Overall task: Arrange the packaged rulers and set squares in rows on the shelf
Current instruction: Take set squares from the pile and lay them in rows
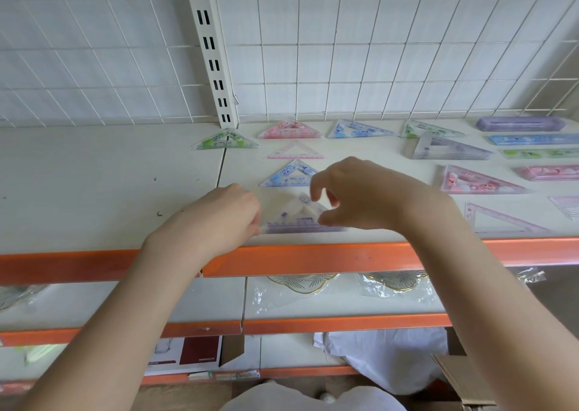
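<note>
Purple set square (300,219) lies flat at the shelf's orange front lip (313,258), long edge running along it. Left hand (230,211) pinches its left corner; right hand (354,194), fingers loosely curled, hovers over its right half, thumb touching.

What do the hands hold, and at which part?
The left hand grips the purple set square at its left corner; the right hand hovers above it, holding nothing.
</note>
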`<state>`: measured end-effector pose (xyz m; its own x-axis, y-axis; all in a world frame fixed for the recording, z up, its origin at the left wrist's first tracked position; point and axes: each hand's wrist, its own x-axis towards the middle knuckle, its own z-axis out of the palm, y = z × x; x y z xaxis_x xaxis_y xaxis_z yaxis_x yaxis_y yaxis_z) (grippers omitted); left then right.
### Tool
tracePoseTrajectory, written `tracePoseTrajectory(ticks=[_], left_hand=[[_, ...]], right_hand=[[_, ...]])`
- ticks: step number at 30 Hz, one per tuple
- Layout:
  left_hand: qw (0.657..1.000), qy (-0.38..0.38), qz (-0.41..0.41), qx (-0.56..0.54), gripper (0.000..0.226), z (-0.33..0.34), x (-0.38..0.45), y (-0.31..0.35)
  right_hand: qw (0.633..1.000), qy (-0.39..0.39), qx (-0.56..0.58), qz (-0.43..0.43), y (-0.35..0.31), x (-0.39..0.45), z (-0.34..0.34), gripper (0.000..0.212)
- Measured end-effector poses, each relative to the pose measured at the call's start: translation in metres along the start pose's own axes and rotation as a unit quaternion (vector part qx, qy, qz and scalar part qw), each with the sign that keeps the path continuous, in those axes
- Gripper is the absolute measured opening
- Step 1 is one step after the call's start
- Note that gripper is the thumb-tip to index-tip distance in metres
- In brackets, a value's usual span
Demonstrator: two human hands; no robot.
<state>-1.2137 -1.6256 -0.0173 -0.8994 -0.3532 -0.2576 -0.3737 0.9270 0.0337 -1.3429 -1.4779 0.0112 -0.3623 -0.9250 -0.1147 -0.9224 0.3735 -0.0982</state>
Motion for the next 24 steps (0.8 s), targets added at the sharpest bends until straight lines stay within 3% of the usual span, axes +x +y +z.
tracePoseTrajectory(ticks=[9,24], left_hand=[[0.999,0.016,0.002,-0.044,0.022,0.008,0.000,-0.001],[0.997,0.036,0.023,-0.063,0.014,0.011,0.003,0.002]], right_hand=[[0.996,-0.011,-0.083,-0.020,-0.022,0.015,0.014,0.028],[0.996,-0.041,-0.077,-0.012,-0.020,0.024,0.019,0.027]])
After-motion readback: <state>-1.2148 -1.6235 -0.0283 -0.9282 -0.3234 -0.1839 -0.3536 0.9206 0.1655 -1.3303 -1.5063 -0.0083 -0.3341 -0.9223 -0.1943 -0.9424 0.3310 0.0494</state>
